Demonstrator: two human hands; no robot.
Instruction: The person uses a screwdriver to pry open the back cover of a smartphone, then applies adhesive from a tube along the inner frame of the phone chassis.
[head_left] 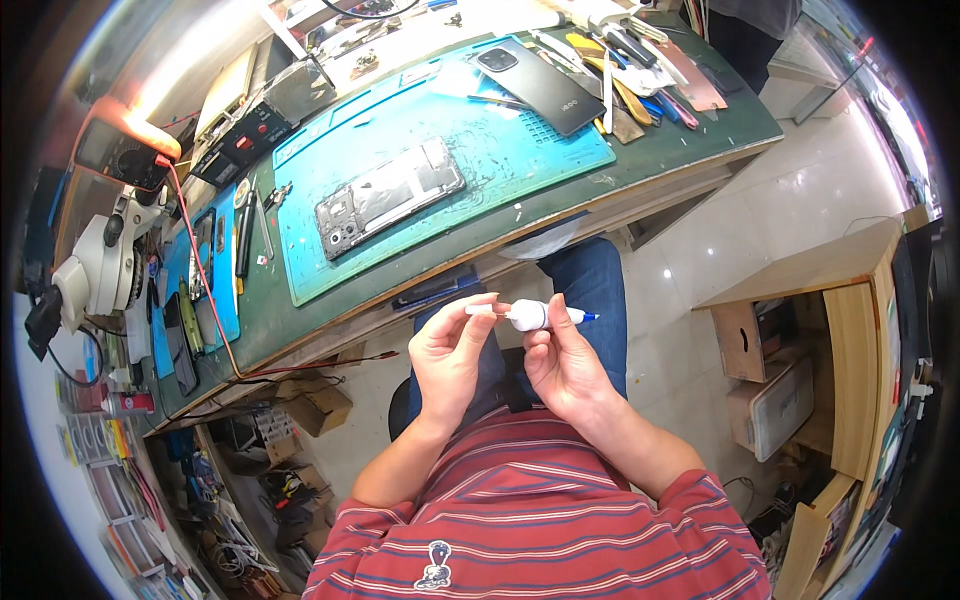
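Above my lap, in front of the bench, my right hand (pixel 568 365) grips a small white plastic bottle (pixel 528 315) lying on its side. The bottle's blue tip (pixel 590 317) points right, past my thumb. Between the thumb and fingers of my left hand (pixel 448 358) is a small white cap-like piece (pixel 481 309), close to the bottle's left end. Whether the two touch is too small to tell. On the blue repair mat (pixel 330 280) lies a phone with its back off (pixel 390 197), its inner parts bare.
A black phone (pixel 540 86) rests on the mat's far right, beside a heap of hand tools (pixel 640 75). Along the bench's left stand a microscope (pixel 105 260), an orange-cased meter (pixel 125 150) and a black power box (pixel 245 140). A red cable (pixel 195 255) crosses there. Wooden shelving (pixel 860 350) stands right.
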